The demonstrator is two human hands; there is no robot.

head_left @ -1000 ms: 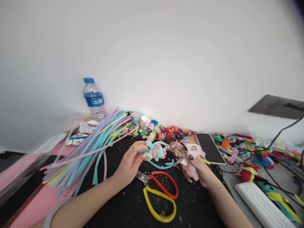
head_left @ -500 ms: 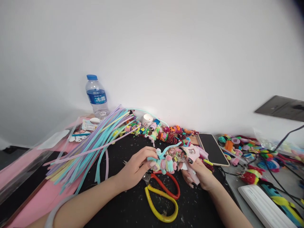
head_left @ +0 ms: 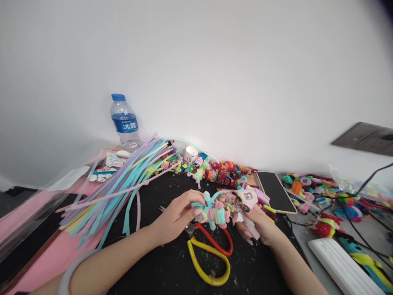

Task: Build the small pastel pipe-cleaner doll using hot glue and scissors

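Head view: bunched fuzzy stems (head_left: 123, 192); the left hand (head_left: 181, 215) pinching a pastel figure (head_left: 219, 215) above scissors (head_left: 211, 281) on the black bench (head_left: 147, 262); the right hand (head_left: 262, 224) grasping a pink glue gun (head_left: 250, 196), its front by the figure, contact unclear.

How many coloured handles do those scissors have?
2: a red handle, partly hidden behind the fuzzy figure in the left hand, and a yellow handle, lower in the picture.
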